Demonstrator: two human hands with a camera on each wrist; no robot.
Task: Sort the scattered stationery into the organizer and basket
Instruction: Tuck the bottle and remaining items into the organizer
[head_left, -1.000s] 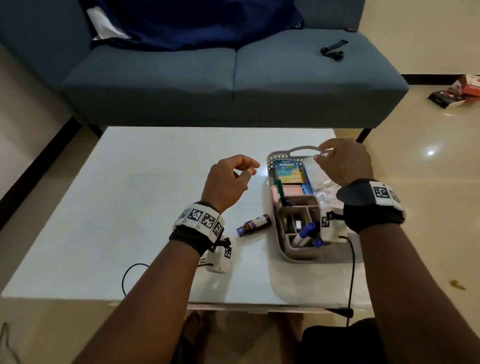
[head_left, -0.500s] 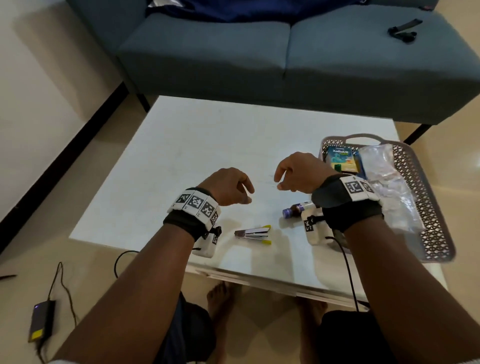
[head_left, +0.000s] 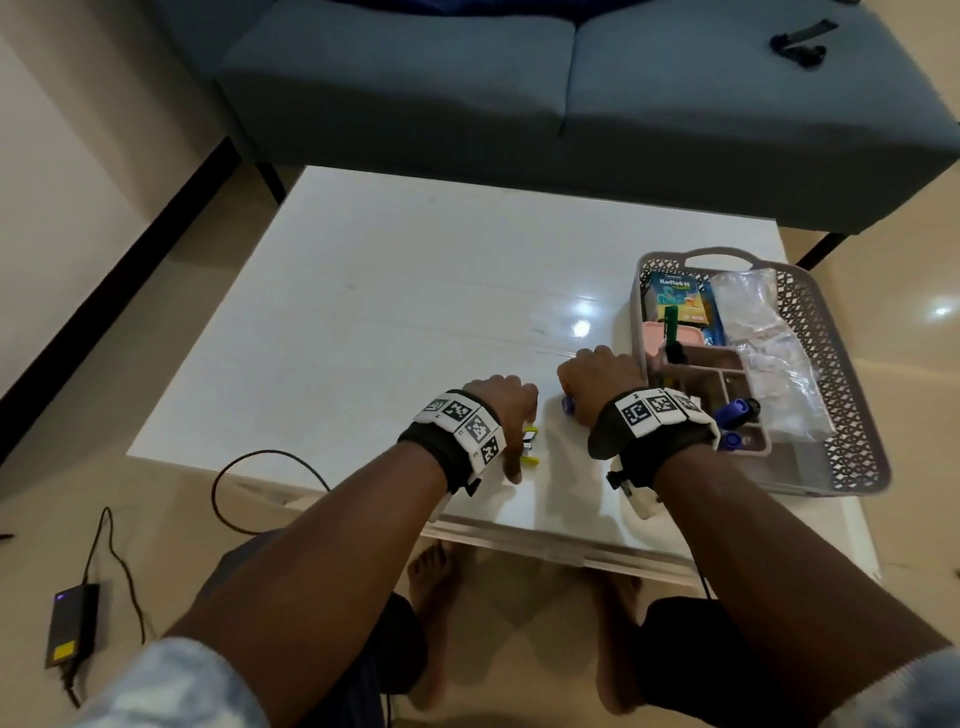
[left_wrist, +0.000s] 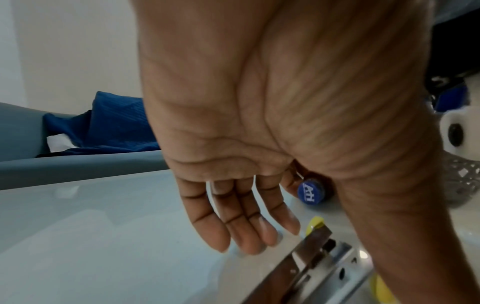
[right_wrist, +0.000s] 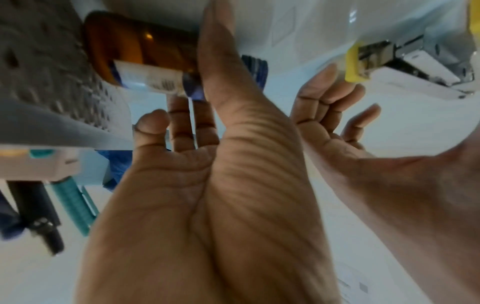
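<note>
We see a white table (head_left: 395, 291) before a blue sofa (head_left: 519, 93), with a grey lattice basket (head_left: 857, 415) at its right edge; the basket holds a pink organizer (head_left: 727, 384) already stocked with markers, a small box and a clear bag. Half a second ago both hands hovered curled above the table; now they have dropped to its near edge. Our left hand (head_left: 506, 402) is released, fingers straight, fingertips (left_wrist: 249, 240) just beside the yellow-ended stapler (left_wrist: 319, 253), not yet gripping it. Our right hand (head_left: 597, 382) reaches around the amber bottle (right_wrist: 135, 57) with the blue cap, lying just beside the basket wall; we cannot tell whether it grips yet. We judge these the last two loose items, both about to be lifted.
</note>
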